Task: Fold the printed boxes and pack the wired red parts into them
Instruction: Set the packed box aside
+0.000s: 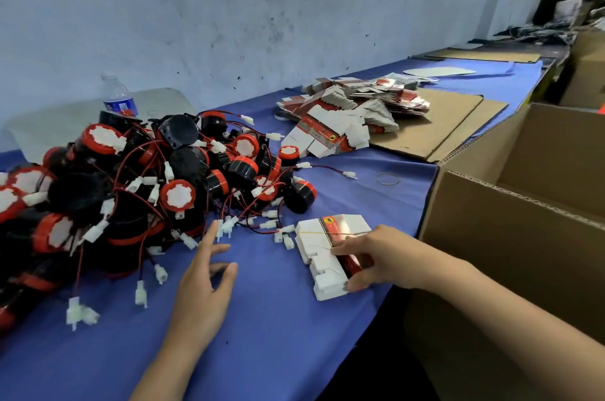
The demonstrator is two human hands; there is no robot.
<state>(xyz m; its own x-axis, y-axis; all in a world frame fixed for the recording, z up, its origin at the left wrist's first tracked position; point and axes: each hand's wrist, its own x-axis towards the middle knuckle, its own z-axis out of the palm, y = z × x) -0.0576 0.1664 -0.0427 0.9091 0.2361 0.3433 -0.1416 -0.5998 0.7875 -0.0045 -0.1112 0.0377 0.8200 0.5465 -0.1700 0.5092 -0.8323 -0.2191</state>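
We see the right hand (pixel 376 256) in the lower right of the frame gripping a bundle of flat printed boxes (pixel 327 237), with the fingers curled over its top and the thumb hooked at its near corner. The bundle lies on the blue table cover (pixel 278 318), and a thin band crosses its far end. The left hand (pixel 203 279) is lower centre, open with its fingers spread and relaxed above the cover and holding nothing. Its longest fingertip reaches the white connectors at the edge of the pile of wired red parts (pixel 131 178); we cannot tell whether it touches one. That pile fills the left side of the frame, a tangle of black-and-red round parts with red and black leads. A loose heap of unfolded boxes (pixel 343 119) lies in the upper centre, partly on a cardboard sheet (pixel 435 125). Between the heap and the bundle a single rubber band (pixel 388 178) lies on the cover. A water bottle (pixel 119 97) stands behind the pile against the wall, and an open carton (pixel 510 204) sits at the right edge of the table.
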